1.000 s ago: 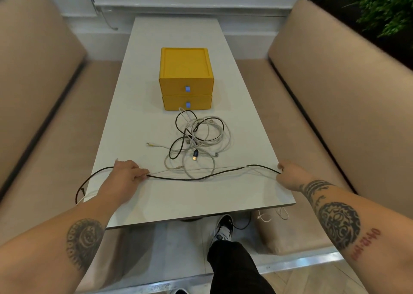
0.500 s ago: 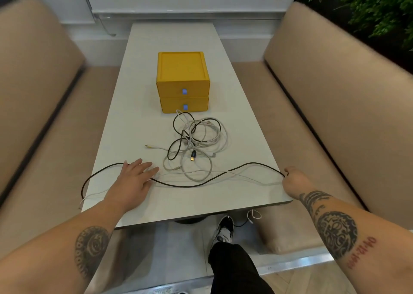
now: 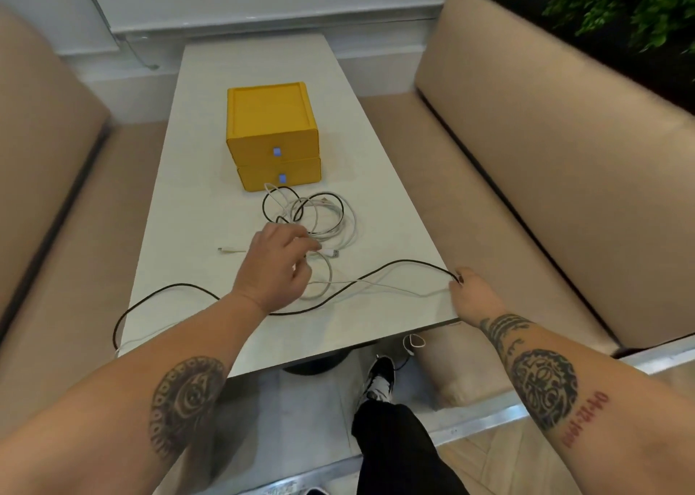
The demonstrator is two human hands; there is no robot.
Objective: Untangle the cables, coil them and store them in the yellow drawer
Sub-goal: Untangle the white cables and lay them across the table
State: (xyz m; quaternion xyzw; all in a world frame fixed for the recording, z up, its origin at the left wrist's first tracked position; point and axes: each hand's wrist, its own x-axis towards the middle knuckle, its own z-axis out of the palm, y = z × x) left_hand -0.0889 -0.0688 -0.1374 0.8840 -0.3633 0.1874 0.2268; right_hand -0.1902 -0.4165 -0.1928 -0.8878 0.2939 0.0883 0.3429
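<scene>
Yellow two-drawer box (image 3: 270, 133): set on the middle of the white rectangular counter (image 3: 210, 178), both drawers closed, each fronted by a small blue tab.
Tangle of white and black cables (image 3: 327, 216): heaped just in front of the lower drawer, loops overlapping, not yet coiled.
Long black cable (image 3: 406, 260): stretched across the near part of the counter from the right edge to the left edge, where a loop is hung over the side.
Thin white cable (image 3: 391, 287): laid alongside the black one near the right edge.
Left grip (image 3: 276, 269): held over the near side of the tangle with its fingers curled downward; whether a strand is pinched cannot be told.
Right grip (image 3: 472, 297): placed at the near right edge of the counter, with the end of the long black cable pinched at the fingertips.
White USB plug (image 3: 333, 253): seen just beside the left fingertips.
Beige padded benches (image 3: 526, 156): placed along both long sides of the counter.
</scene>
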